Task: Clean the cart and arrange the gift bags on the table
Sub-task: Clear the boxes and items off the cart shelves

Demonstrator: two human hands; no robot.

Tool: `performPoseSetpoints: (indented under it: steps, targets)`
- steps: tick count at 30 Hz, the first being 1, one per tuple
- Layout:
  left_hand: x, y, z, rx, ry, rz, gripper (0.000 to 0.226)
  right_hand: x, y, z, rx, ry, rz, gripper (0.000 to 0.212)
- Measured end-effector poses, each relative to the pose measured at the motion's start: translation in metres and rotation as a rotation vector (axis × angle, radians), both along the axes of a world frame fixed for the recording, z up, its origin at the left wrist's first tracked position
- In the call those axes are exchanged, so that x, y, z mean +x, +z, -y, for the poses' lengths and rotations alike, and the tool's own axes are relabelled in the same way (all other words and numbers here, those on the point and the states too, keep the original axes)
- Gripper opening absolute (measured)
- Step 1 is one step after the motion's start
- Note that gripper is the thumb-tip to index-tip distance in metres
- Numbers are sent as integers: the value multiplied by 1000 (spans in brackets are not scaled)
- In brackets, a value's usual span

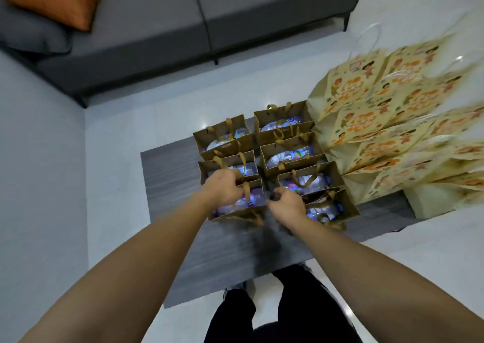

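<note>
Cushions sit far to the upper left of the dark grey table (183, 251): an orange cushion (65, 0) and a grey cushion (31, 34) rest on a grey sofa (162, 28) that runs along the far side of the pale floor beyond the table. On the table itself stand seven small brown gift bags (282, 123) in two columns, three on the left and four on the right, each open at the top with shiny clear-wrapped contents inside. My left hand (224, 189) reaches over the left column and its fingers are curled round the ribbon handle of the near-left brown bag (238, 209), which stands on the table at the near end of that column. My right hand (288, 205) is just beside it, at the gap between the two columns, with fingers curled; what they hold, if anything, I cannot tell. It touches the near-right brown bag (332, 209), at the near end of the right column. To the right of the brown bags, a row of larger cream gift bags (366, 123) printed with orange cartoon figures fills the right end of the table, pressed close against the right column. Below the table's near edge, my dark trousers (282, 306) show.
</note>
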State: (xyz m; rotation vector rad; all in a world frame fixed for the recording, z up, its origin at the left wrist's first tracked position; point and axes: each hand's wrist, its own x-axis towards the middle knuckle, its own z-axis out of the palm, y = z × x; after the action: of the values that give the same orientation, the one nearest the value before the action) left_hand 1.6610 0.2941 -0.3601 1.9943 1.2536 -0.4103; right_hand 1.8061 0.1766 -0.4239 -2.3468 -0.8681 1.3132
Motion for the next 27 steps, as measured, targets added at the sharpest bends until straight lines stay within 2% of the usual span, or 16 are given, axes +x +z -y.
performPoseSetpoints:
  steps: [4, 7, 10, 13, 16, 18, 27]
  targets:
    - [16, 56, -14, 166, -184, 30, 14, 2, 44, 19, 85, -108, 87, 44]
    - [41, 88, -1, 231, -270, 114, 37, 8, 76, 47, 146, -207, 163, 47]
    - [76, 113, 34, 263, -418, 198, 54, 20, 104, 88, 205, -301, 263, 38]
    - [112, 138, 87, 301, -608, 241, 54, 32, 134, 139, 234, -397, 348, 32]
    - [144, 164, 145, 358, -820, 262, 56, 49, 163, 190, 247, -516, 412, 51]
    - [163, 176, 184, 388, -935, 282, 57, 59, 178, 227, 260, -603, 454, 56]
    - [260, 195, 391, 440, -1293, 357, 56, 97, 193, 445, 269, -992, 555, 56]
